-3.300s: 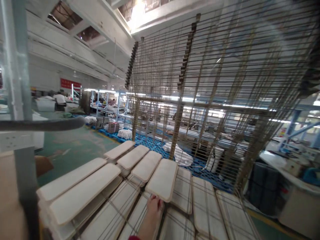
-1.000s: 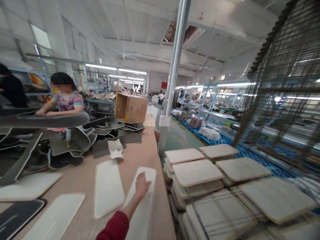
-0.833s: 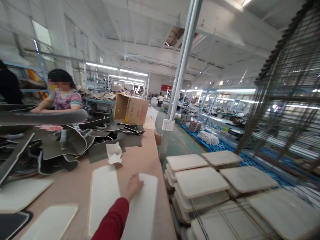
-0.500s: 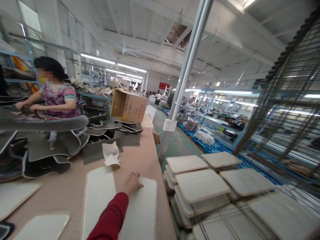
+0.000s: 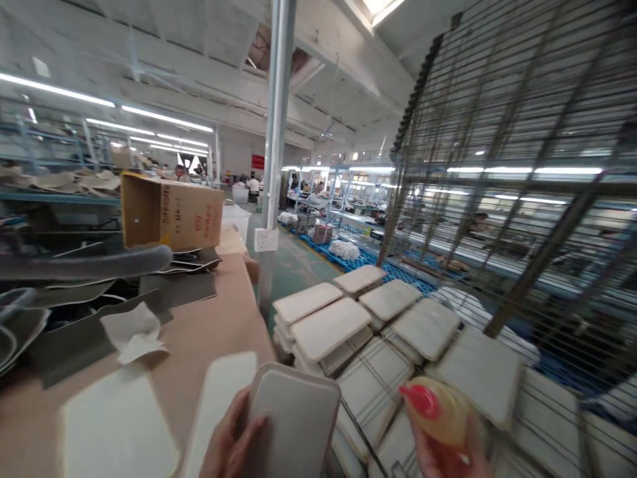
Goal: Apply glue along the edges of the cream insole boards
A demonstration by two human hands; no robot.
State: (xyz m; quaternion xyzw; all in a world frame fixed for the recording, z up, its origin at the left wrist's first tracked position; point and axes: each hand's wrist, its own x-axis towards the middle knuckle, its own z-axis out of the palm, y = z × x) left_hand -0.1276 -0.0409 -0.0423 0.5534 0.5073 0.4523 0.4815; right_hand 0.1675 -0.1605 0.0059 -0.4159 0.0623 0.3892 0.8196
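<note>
My left hand (image 5: 229,435) grips the left edge of a pale rounded-corner panel (image 5: 296,418), which is tilted up in front of me. Behind that hand, another white panel (image 5: 219,378) rests on the tan table (image 5: 219,318), and a further white panel (image 5: 114,425) lies to its left. In my right hand (image 5: 442,458), at the lower right, is a squeeze bottle (image 5: 445,408) with a red cap and yellowish contents. The bottle is tilted, its red tip pointing left, and it is slightly blurred.
Stacks of pale panels (image 5: 333,325) stand right of the table. A wire rack (image 5: 492,153) rises at the right. On the table are a cardboard box (image 5: 192,216), dark sheets (image 5: 79,335) and a crumpled pale scrap (image 5: 134,332). A post (image 5: 279,133) stands beyond the table edge.
The view has swung right. My left hand, earlier on a flat panel on the table, now holds a panel raised. My right hand has come into view with the squeeze bottle.
</note>
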